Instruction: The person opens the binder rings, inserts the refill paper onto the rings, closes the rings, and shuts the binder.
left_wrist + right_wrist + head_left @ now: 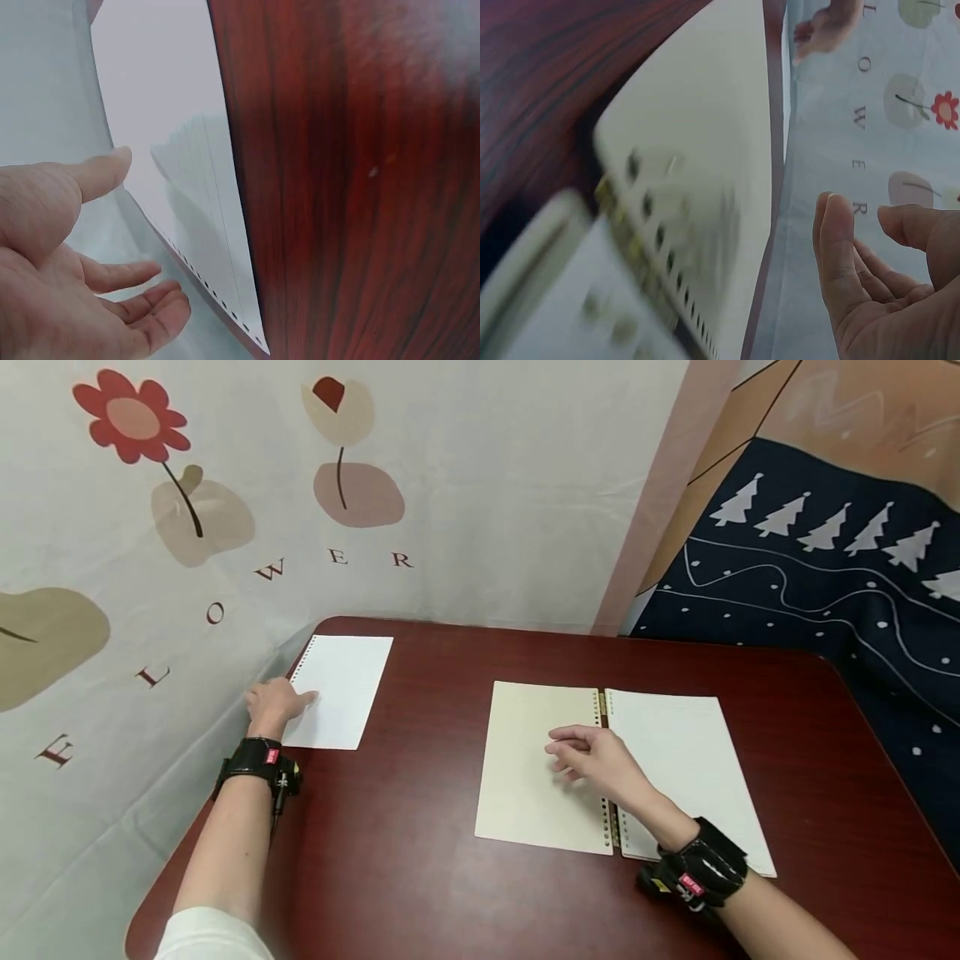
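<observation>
A loose white sheet (347,689) with holes punched along one long side lies at the table's left edge. My left hand (274,703) is beside its punched side, holding nothing; in the left wrist view the thumb (105,172) is extended and the other fingers are slightly bent. An opened loose-leaf binder (540,768) lies farther right, with a cream leaf on the left, white paper (675,752) on the right and gold-coloured rings (616,827) between. Over the cream leaf hovers my right hand (600,762), fingers loosely bent, thumb and fingertips apart, nothing between them.
Dark red wooden table top (405,827) lies between sheet and binder. A pale curtain (487,510) printed with flowers and letters hangs behind and along the left edge. Dark blue cloth (817,568) with white trees hangs at the right.
</observation>
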Tool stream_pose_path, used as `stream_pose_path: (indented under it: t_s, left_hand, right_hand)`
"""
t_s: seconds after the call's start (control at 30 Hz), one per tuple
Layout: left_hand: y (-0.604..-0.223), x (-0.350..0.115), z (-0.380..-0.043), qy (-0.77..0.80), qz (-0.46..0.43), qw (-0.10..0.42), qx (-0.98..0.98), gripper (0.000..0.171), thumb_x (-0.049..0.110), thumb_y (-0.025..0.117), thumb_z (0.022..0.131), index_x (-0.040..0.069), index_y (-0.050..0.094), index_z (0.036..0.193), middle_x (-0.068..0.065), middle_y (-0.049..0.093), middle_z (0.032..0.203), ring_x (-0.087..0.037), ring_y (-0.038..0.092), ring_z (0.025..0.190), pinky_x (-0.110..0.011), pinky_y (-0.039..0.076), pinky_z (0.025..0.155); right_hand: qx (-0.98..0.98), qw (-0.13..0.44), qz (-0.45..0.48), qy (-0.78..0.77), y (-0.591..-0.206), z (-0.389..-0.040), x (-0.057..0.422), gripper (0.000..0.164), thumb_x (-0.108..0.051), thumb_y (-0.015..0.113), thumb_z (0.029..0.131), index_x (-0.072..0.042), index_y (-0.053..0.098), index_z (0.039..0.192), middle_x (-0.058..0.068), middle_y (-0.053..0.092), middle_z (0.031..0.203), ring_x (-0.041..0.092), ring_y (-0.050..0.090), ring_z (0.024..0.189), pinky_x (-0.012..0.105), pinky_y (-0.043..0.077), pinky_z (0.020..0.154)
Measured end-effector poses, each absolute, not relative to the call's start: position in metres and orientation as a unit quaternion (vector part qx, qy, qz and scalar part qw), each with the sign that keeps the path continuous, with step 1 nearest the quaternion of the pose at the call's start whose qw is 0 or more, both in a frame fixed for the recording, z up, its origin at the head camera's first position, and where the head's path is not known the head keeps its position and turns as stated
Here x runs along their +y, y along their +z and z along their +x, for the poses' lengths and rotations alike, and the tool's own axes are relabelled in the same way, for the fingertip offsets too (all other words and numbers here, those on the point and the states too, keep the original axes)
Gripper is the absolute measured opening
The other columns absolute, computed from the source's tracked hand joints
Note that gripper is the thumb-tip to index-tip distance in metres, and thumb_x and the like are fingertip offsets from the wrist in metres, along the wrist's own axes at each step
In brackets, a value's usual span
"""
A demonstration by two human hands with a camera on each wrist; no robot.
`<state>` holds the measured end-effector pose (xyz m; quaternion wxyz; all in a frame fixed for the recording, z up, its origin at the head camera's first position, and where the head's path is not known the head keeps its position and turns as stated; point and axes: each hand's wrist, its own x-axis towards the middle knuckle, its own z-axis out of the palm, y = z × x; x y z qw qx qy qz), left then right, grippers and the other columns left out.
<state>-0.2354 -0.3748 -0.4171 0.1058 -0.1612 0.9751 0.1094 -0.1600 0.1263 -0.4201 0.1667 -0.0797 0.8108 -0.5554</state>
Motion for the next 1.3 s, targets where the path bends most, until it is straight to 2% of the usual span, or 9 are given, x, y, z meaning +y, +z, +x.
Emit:
stream_pose_path:
  t_s: [0.27, 0.47, 0.7, 0.8, 0.97, 1.07, 1.17, 1.23, 1.3]
  left_hand:
    - [-0.418, -0.390, -0.234, 0.120, -0.163, 0.176, 0.963, 0.070, 0.041, 0.056, 0.095, -0.027, 0.049, 0.110, -0.049, 0.042, 0.115, -0.061, 0.038, 0.108, -0.062, 0.039, 0.087]
    - [-0.415, -0.384, -0.243, 0.114, -0.157, 0.146, 0.970, 0.062, 0.031, 0.067, 0.090, -0.025, 0.052, 0.109, -0.041, 0.053, 0.108, -0.051, 0.051, 0.097, -0.055, 0.045, 0.083]
    - [-0.413, -0.381, -0.251, 0.163, -0.188, 0.132, 0.960, 0.067, 0.024, 0.072, 0.085, -0.027, 0.045, 0.118, -0.042, 0.047, 0.118, -0.052, 0.045, 0.107, -0.056, 0.042, 0.091]
    - [-0.411, -0.384, -0.253, 0.176, -0.192, 0.113, 0.959, 0.061, 0.018, 0.070, 0.084, -0.027, 0.046, 0.118, -0.042, 0.046, 0.118, -0.053, 0.044, 0.108, -0.057, 0.041, 0.092]
    - [-0.404, -0.387, -0.253, 0.216, -0.198, 0.076, 0.953, 0.043, 0.009, 0.064, 0.086, -0.023, 0.052, 0.112, -0.040, 0.051, 0.113, -0.049, 0.051, 0.098, -0.055, 0.045, 0.086]
    - [-0.397, -0.387, -0.252, 0.257, -0.188, 0.086, 0.944, 0.048, 0.011, 0.062, 0.090, -0.021, 0.049, 0.123, -0.040, 0.049, 0.119, -0.048, 0.051, 0.103, -0.054, 0.045, 0.089]
    - [-0.392, -0.385, -0.251, 0.332, -0.195, 0.127, 0.914, 0.056, 0.016, 0.059, 0.095, -0.014, 0.040, 0.139, -0.035, 0.046, 0.129, -0.043, 0.052, 0.107, -0.050, 0.047, 0.087]
    - [-0.390, -0.380, -0.248, 0.393, -0.205, 0.146, 0.885, 0.061, 0.018, 0.057, 0.098, -0.009, 0.032, 0.146, -0.030, 0.045, 0.132, -0.036, 0.054, 0.105, -0.045, 0.050, 0.084]
    - [-0.388, -0.372, -0.245, 0.450, -0.209, 0.149, 0.855, 0.061, 0.021, 0.057, 0.098, -0.005, 0.032, 0.148, -0.025, 0.049, 0.128, -0.027, 0.059, 0.095, -0.038, 0.052, 0.077]
  right_hand:
    - [0.799, 0.192, -0.073, -0.565, -0.426, -0.154, 0.118, 0.035, -0.015, 0.064, 0.095, 0.005, 0.060, 0.123, 0.016, 0.071, 0.101, 0.029, 0.070, 0.078, 0.041, 0.056, 0.066]
    - [0.794, 0.191, -0.076, -0.573, -0.426, -0.152, 0.120, 0.035, -0.017, 0.064, 0.094, 0.004, 0.061, 0.122, 0.017, 0.071, 0.101, 0.030, 0.070, 0.078, 0.041, 0.056, 0.066]
    - [0.787, 0.195, -0.081, -0.580, -0.424, -0.153, 0.119, 0.037, -0.017, 0.064, 0.095, 0.005, 0.058, 0.125, 0.018, 0.070, 0.102, 0.031, 0.070, 0.077, 0.041, 0.056, 0.067]
    - [0.786, 0.197, -0.081, -0.580, -0.423, -0.155, 0.119, 0.038, -0.015, 0.062, 0.096, 0.005, 0.056, 0.127, 0.018, 0.070, 0.104, 0.032, 0.070, 0.077, 0.042, 0.056, 0.068]
    - [0.782, 0.207, -0.071, -0.583, -0.424, -0.156, 0.121, 0.038, -0.012, 0.059, 0.097, 0.005, 0.053, 0.130, 0.019, 0.069, 0.107, 0.032, 0.070, 0.079, 0.043, 0.056, 0.069]
    - [0.783, 0.206, -0.065, -0.584, -0.424, -0.157, 0.121, 0.037, -0.011, 0.058, 0.097, 0.004, 0.054, 0.130, 0.018, 0.069, 0.106, 0.033, 0.070, 0.079, 0.044, 0.056, 0.069]
    - [0.781, 0.210, -0.065, -0.585, -0.424, -0.158, 0.122, 0.035, -0.010, 0.056, 0.097, 0.005, 0.054, 0.129, 0.019, 0.069, 0.107, 0.034, 0.070, 0.080, 0.045, 0.055, 0.069]
    - [0.779, 0.213, -0.063, -0.586, -0.424, -0.159, 0.122, 0.035, -0.009, 0.055, 0.097, 0.005, 0.054, 0.129, 0.019, 0.069, 0.107, 0.034, 0.070, 0.080, 0.045, 0.055, 0.069]
    - [0.778, 0.213, -0.063, -0.588, -0.424, -0.160, 0.123, 0.035, -0.008, 0.054, 0.097, 0.006, 0.054, 0.129, 0.019, 0.069, 0.107, 0.034, 0.070, 0.081, 0.046, 0.056, 0.069]
